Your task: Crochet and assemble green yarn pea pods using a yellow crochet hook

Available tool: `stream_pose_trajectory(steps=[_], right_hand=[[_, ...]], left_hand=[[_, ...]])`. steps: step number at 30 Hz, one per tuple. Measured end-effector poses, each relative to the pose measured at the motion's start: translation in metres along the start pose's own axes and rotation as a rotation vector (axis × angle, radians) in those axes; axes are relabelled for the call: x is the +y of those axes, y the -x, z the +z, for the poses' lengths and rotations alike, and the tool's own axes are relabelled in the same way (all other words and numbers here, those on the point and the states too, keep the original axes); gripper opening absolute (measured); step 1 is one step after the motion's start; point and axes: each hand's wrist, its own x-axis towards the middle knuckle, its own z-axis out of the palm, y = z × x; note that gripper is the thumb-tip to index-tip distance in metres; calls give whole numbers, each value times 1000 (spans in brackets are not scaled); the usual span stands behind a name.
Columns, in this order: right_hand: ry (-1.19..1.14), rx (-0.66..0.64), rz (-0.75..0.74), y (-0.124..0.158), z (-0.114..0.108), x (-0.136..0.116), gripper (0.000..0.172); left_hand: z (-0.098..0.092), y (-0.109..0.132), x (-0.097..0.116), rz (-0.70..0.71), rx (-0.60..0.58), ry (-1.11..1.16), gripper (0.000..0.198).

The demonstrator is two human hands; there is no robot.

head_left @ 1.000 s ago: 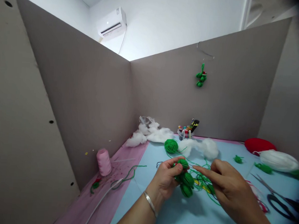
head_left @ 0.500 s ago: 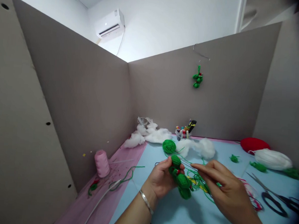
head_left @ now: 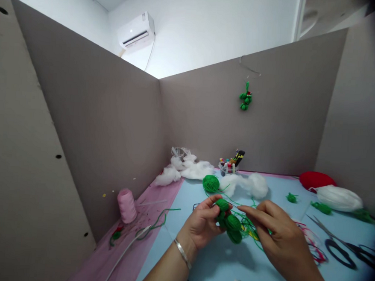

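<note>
While the cluster of green yarn balls (head_left: 228,224) is gripped at its upper end, its lower balls are left projecting beyond the left hand (head_left: 202,225), whose fingers are curled closed around it. A silver bangle (head_left: 182,253) is worn on that wrist. The right hand (head_left: 279,228) is held apart from the left, just beside the cluster, with the forefinger extended toward it; whether a strand is pinched by it cannot be told. Loose green yarn strands (head_left: 248,230) are spread over the light-blue mat (head_left: 217,266) beneath the hands. A green yarn ball (head_left: 210,183) is seen beyond them, touching white cotton wadding (head_left: 248,184), and black-handled scissors (head_left: 340,249) are seen to the right. Relative to the earlier head frames, the cluster is still held in the left hand, and the scene is displaced slightly leftward in view.
</note>
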Motion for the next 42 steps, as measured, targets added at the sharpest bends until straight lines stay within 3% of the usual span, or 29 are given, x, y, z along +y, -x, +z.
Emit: stream_pose_trajectory(steps=[13, 18, 24, 33, 38, 42], right_hand=[[50, -58, -40, 2, -5, 16, 28], [23, -24, -80, 0, -1, 14, 28], [169, -48, -137, 2, 1, 20, 32], [165, 43, -62, 0, -1, 12, 30], [83, 28, 27, 0, 0, 16, 29], [-113, -72, 182, -2, -1, 14, 27]], left_hand=[[0, 0, 0, 11, 8, -41, 47], [1, -1, -1, 55, 62, -32, 50], [11, 0, -4, 139, 174, -136, 56], [17, -1, -9, 369, 204, -365, 48], [19, 4, -4, 238, 40, -255, 58], [17, 4, -2, 220, 65, -251, 58]])
